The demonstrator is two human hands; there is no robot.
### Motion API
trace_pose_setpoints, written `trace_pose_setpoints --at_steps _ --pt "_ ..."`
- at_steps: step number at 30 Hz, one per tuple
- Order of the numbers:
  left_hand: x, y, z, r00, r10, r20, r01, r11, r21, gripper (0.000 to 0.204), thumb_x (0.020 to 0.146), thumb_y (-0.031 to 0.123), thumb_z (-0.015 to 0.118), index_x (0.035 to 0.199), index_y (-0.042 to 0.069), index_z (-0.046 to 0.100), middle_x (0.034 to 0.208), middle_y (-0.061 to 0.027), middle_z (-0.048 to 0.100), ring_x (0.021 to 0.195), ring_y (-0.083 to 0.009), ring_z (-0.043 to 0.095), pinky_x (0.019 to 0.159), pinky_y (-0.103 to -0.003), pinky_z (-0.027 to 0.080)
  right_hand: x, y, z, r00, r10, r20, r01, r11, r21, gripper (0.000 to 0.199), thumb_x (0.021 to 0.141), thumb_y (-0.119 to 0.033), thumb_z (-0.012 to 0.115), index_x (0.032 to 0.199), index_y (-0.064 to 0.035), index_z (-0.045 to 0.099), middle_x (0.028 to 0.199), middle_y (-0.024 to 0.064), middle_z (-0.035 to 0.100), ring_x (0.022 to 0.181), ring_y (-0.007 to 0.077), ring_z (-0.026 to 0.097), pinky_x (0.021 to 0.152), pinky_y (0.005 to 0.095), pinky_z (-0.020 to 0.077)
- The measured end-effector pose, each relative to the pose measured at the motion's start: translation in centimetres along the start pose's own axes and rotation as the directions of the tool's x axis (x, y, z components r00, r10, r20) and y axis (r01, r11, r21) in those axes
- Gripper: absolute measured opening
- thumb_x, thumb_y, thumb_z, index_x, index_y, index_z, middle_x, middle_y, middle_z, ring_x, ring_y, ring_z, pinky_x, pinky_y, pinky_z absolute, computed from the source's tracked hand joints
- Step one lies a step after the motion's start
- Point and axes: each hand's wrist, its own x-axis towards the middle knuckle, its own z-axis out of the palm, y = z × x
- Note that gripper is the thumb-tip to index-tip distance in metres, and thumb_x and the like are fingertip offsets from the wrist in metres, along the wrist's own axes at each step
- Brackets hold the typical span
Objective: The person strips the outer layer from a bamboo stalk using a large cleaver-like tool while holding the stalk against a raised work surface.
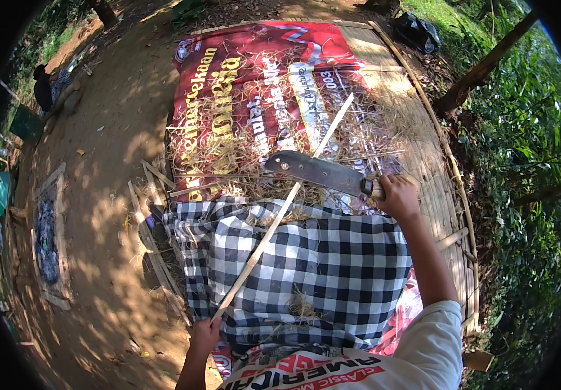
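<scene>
My right hand point(399, 197) is closed round the wooden handle of a machete point(322, 173), a broad dark blade with a few holes near its tip. The blade points left and lies across a long pale bamboo strip point(254, 257); whether they touch I cannot tell. My left hand point(205, 335) grips the strip's near end, low in front of me. From there the strip runs up and to the right over a black-and-white checked cloth point(306, 273) that covers my lap. Its far end reaches above a red printed banner point(196, 104).
Thin shavings point(241, 149) litter the banner, which is spread on a slatted bamboo platform point(433, 188). Bamboo pieces point(157, 260) lean at the platform's left edge. A framed pit of ash point(47, 234) is on the dirt ground point(98, 195). Dense plants point(527, 214) grow at right.
</scene>
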Motion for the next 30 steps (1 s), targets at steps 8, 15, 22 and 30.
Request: trace_pose_setpoints --at_steps 8,15,22,30 --pt "-0.1 -0.7 1.3 0.992 0.093 -0.080 -0.083 0.989 0.122 0.041 0.093 0.032 0.056 0.072 -0.003 0.060 0.055 -0.0228 0.054 0.055 -0.0424 0.058 0.051 -0.045 0.043 0.1 -6.5 0.3 0.974 -0.212 0.085 0.206 0.976 0.072 0.021 0.069 -0.009 0.061 0.088 -0.0052 0.054 0.077 0.0106 0.062 0.074 0.0270 0.064 0.072 0.0370 0.0515" --pt "-0.9 -1.3 0.9 0.996 0.011 -0.088 0.000 0.992 0.127 0.041 0.093 0.033 0.056 0.074 -0.002 0.061 0.057 -0.0220 0.055 0.056 -0.0418 0.058 0.052 -0.045 0.044 4.0 -4.1 0.8 0.990 -0.131 0.055 0.130 0.991 0.016 0.011 0.077 -0.011 0.060 0.086 -0.0060 0.056 0.079 0.0109 0.065 0.075 0.0277 0.065 0.074 0.0364 0.0510" --pt "0.1 -0.3 0.1 0.997 0.074 -0.022 -0.071 0.992 0.105 0.040 0.094 0.031 0.055 0.074 -0.003 0.061 0.052 -0.0179 0.055 0.052 -0.0350 0.061 0.051 -0.043 0.046 2.7 -2.3 1.1 0.997 0.047 0.064 -0.045 0.999 -0.020 0.027 0.065 -0.008 0.063 0.090 -0.0047 0.055 0.078 0.0138 0.065 0.074 0.0311 0.065 0.069 0.0396 0.0518" --pt "-0.4 -1.2 0.5 0.999 0.033 0.004 -0.034 0.997 0.075 0.038 0.095 0.030 0.054 0.078 -0.004 0.062 0.057 -0.0194 0.056 0.053 -0.0335 0.058 0.055 -0.041 0.044 2.3 -6.4 1.2 0.956 -0.291 -0.019 0.291 0.957 -0.017 0.014 0.073 -0.011 0.057 0.086 -0.0072 0.053 0.072 0.0093 0.060 0.072 0.0262 0.065 0.068 0.0376 0.0515"
